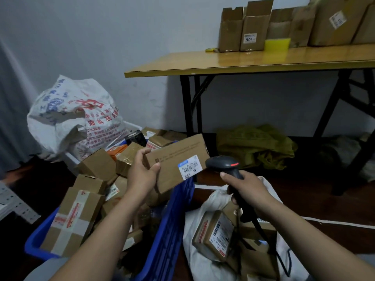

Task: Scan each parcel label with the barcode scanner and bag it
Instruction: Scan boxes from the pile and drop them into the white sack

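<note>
The left hand [142, 171] grips the left end of a long brown cardboard parcel [176, 153], thumb across its face and fingers curled over the top edge, holding it tilted above the blue crate [174, 216] of boxes. A white label [190, 166] with a blue strip and black barcodes sits near the parcel's right end, just beside the head of the black barcode scanner [225, 165], whose handle the right hand [247, 187] wraps fully. Below the scanner, a white bag [203, 266] holds other labelled boxes.
</note>
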